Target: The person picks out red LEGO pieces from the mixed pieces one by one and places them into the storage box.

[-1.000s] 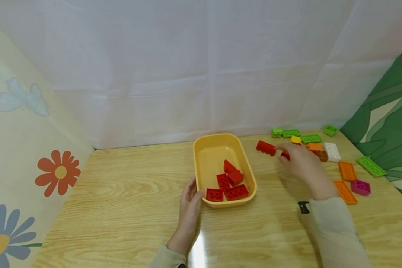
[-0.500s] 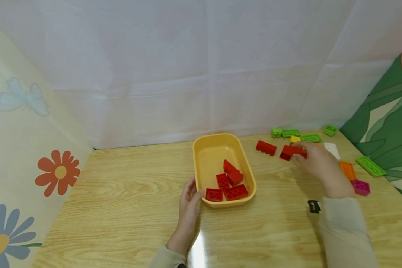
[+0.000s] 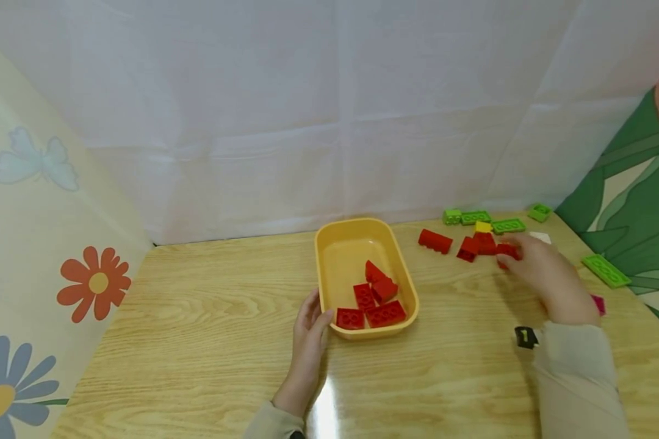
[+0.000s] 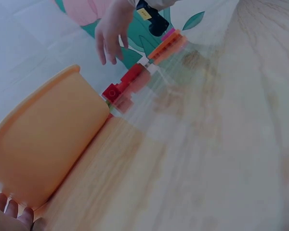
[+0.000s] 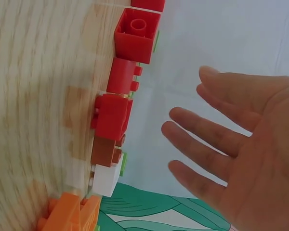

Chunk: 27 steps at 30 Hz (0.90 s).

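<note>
Bright, even light in the head view — white glare (image 3: 325,411) streaking the table (image 3: 208,366) — both wrist views dimmer, softer!

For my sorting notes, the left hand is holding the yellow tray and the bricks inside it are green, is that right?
Not quite: the bricks inside are red, as the head view shows. The left hand is holding the yellow tray.

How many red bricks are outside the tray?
4: one brick nearest the tray, a second and third farther right, a fourth near the right fingers. More may be hidden.
</note>
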Motion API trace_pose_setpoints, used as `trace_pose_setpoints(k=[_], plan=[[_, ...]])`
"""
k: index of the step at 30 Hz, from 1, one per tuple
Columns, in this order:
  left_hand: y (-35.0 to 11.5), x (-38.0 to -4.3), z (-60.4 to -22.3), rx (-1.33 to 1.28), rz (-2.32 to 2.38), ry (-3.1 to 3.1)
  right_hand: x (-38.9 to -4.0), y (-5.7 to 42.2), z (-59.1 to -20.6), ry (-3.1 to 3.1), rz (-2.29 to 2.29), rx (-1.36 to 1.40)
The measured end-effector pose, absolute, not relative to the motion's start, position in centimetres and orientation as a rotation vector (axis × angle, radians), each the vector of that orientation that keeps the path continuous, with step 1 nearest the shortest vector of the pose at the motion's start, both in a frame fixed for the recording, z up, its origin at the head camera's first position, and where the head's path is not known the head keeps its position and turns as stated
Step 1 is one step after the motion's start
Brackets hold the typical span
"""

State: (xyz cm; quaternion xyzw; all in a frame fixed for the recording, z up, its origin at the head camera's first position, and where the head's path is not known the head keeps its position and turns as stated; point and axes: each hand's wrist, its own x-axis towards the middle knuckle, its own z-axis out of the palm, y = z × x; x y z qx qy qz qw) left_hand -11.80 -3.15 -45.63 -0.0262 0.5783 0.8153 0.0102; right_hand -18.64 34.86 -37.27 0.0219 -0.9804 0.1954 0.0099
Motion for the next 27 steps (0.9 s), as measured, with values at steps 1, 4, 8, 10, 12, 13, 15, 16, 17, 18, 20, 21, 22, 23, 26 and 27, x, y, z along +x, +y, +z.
trace_pose_setpoints(k=[1,4,8,10,12,13,15,16,17,18,20,21,22,23,26,27], plan=[[-3.2,-11.8,-45.6,-0.079,2.545,1.807,-18.7,34.8,-37.3,-3.073,0.607,0.069],[-3.2,-11.8,-45.7,-0.076,2.541,1.815,-18.7,34.7,-37.5,-3.12,0.598,0.064],[-3.2,-11.8,-45.7,-0.079,2.533,1.826,-18.9,34.7,-37.8,-3.164,0.595,0.061],[-3.2,-11.8,-45.6,-0.079,2.529,1.836,-19.0,34.7,-38.0,-3.164,0.591,0.067],[-3.2,-11.8,-45.7,-0.078,2.529,1.84,-19.1,34.7,-38.3,-3.167,0.597,0.074],[-3.2,-11.8,-45.7,-0.077,2.531,1.841,-19.1,34.8,-38.4,-3.166,0.597,0.079],[-3.2,-11.8,-45.7,-0.073,2.532,1.848,-19.1,34.9,-38.6,-3.172,0.603,0.083],[-3.2,-11.9,-45.7,-0.072,2.535,1.846,-19.2,35.0,-38.8,-3.175,0.605,0.088],[-3.2,-11.9,-45.7,-0.072,2.54,1.842,-19.2,35.1,-38.9,-3.177,0.608,0.087],[-3.2,-11.9,-45.7,-0.072,2.54,1.845,-19.2,35.2,-39.0,-3.18,0.604,0.084],[-3.2,-11.8,-45.7,-0.071,2.536,1.854,-19.3,35.3,-39.2,-3.192,0.607,0.072],[-3.2,-11.8,-45.7,-0.074,2.535,1.851,-19.3,35.4,-39.3,-3.193,0.601,0.073],[-3.2,-11.8,-45.7,-0.078,2.532,1.849,-19.3,35.4,-39.4,-3.196,0.598,0.072],[-3.2,-11.8,-45.7,-0.081,2.531,1.848,-19.4,35.5,-39.5,-3.202,0.591,0.069],[-3.2,-11.8,-45.8,-0.08,2.525,1.848,-19.4,35.4,-39.9,-3.203,0.584,0.095],[-3.2,-11.8,-45.8,-0.08,2.526,1.849,-19.4,35.4,-40.1,-3.203,0.577,0.104]])
